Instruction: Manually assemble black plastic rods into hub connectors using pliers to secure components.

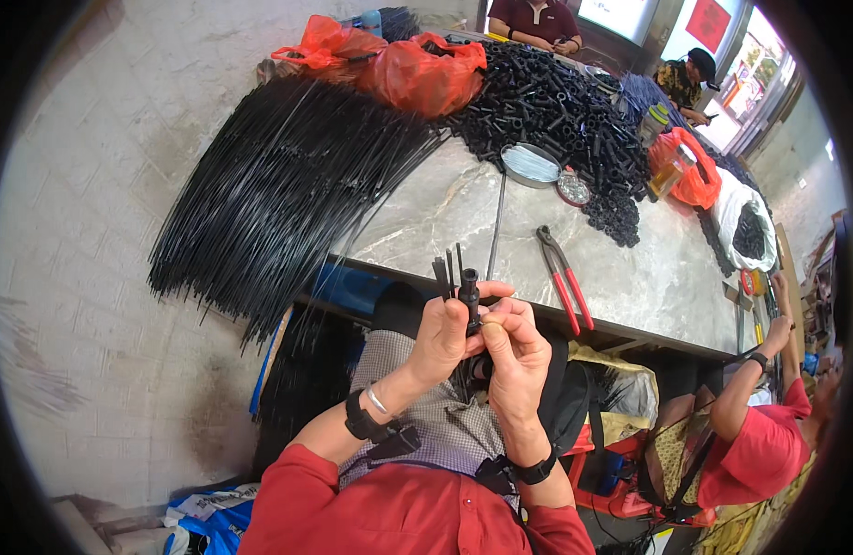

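In front of my lap, close to the table's near edge, my left hand is closed round a black tubular fitting that stands upright. Several thin black rods rise beside it from the same grip. My right hand meets the left at the fitting's lower end, its thumb and forefinger pinched there. Whatever small thing lies between those fingertips is too hidden to name. Just beyond the right hand, red-handled pincers rest on the grey marbled table.
Long black rods overhang the table's left edge. Black tubular fittings are heaped at the back, near red plastic bags, an oval tin and a round dish. A person in red sits at right; others work at the far side.
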The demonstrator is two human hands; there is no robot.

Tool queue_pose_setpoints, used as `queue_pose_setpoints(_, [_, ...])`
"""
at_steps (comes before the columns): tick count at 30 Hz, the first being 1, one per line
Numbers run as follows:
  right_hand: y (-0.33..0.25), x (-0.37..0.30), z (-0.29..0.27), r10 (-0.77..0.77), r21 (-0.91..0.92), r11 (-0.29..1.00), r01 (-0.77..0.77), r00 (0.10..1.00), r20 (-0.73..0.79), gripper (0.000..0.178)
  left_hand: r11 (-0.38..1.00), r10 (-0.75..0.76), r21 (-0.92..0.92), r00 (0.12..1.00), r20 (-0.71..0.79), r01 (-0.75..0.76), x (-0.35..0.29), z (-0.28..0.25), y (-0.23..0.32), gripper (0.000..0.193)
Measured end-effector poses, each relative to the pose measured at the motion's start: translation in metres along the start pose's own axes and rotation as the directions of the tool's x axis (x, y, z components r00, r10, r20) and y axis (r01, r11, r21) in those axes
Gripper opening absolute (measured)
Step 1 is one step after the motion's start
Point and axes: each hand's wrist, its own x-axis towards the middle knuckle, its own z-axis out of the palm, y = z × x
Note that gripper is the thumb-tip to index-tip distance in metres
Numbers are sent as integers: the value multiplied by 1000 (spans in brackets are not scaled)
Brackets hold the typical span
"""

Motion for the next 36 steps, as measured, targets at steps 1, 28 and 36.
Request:
queue_pose_setpoints(1, [-1,0,0,9,20,1000,-9,1000,-5,9,1000,-1,17,1000,12,1,0,0,0,90])
queue_pose_setpoints(28, [3,11,-27,-25,131,991,21,999,31,20,999,-14,51,999,40,12,9,18,2,90])
queue_pose_setpoints(36, [1,18,-26,31,138,990,-42,997,77,18,998,-31,51,998,63,27,9,11,2,89])
